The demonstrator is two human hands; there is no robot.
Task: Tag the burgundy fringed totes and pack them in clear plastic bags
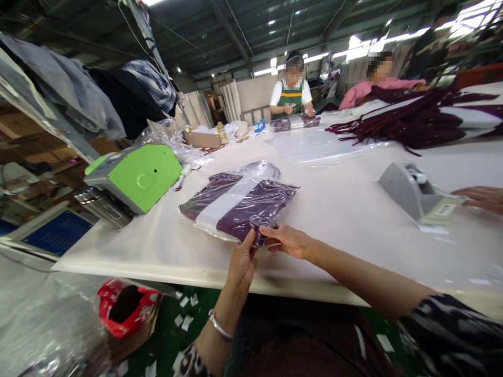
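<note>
A folded maroon garment with a white band lies in a clear plastic bag [251,199] on the table, near its front edge. My left hand [242,262] pinches the bag's near edge, thumb on top. Close beside it, my right hand [288,241] grips the same edge, its fingertips almost meeting the left thumb. Crumpled plastic is bunched between the two hands. The undersides of the fingers are hidden.
A green and grey machine [145,178] stands at left beside a steel flask [104,207]. At right are a tape dispenser [420,196] and another person's hand [485,199]. Fringed maroon textiles [424,118] are piled behind. Two co-workers sit across the table [338,183].
</note>
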